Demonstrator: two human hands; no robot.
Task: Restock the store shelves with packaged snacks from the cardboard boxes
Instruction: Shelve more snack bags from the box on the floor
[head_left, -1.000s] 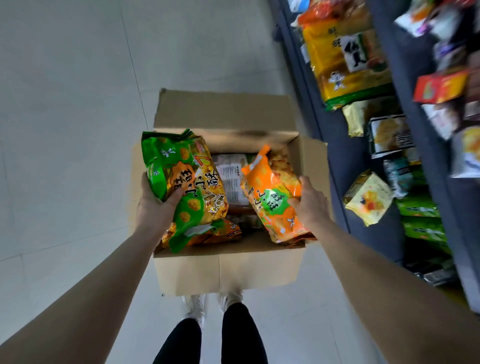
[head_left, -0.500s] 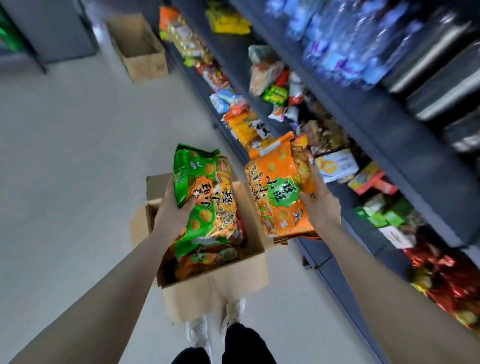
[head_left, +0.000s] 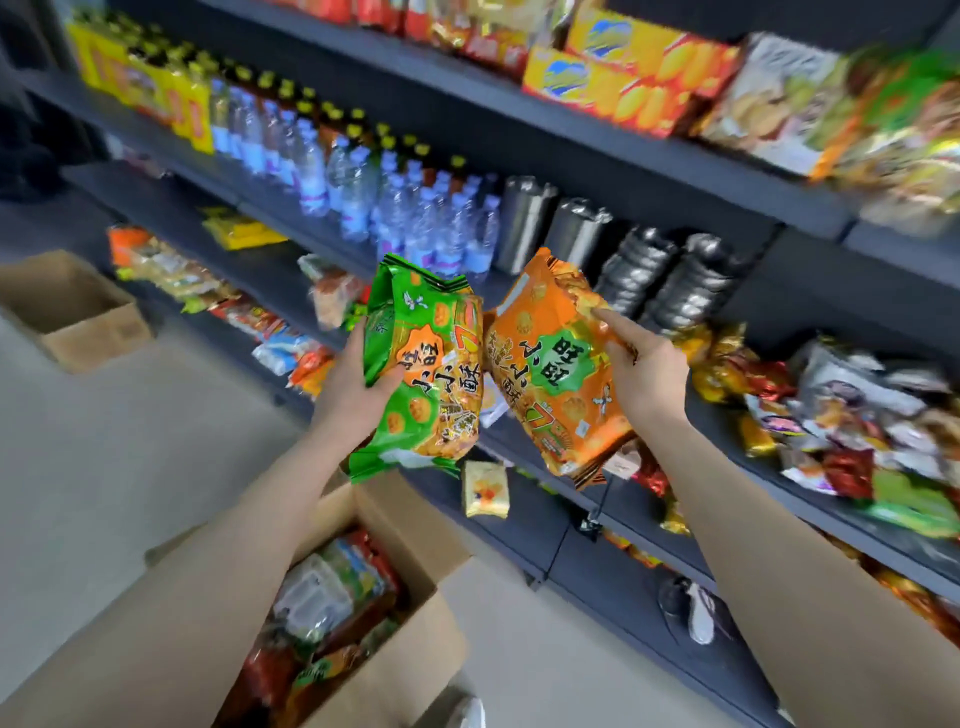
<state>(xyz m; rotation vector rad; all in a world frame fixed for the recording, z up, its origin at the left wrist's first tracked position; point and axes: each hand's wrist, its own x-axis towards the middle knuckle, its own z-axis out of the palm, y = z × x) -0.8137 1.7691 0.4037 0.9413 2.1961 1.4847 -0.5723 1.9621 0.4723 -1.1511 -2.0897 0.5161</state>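
In front of the shelves (head_left: 649, 171): both bags are now lifted high, no more over the box (head_left: 395, 613).
Left hand (head_left: 353, 384): grip clamped on the green bag (head_left: 421, 374), fingers curled round its left edge.
Right hand (head_left: 641, 371): grip clamped on the orange bag (head_left: 556, 364).
Bags: inner edges touching.
Box: below, before it was under the bags.
Room: bare shelf strip behind the bags.

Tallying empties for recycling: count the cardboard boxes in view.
2. One cardboard box sits on the floor below the left forearm, still holding snack packs. A second cardboard box sits at far left beside the shelving; its contents are not visible. Others may be out of frame.
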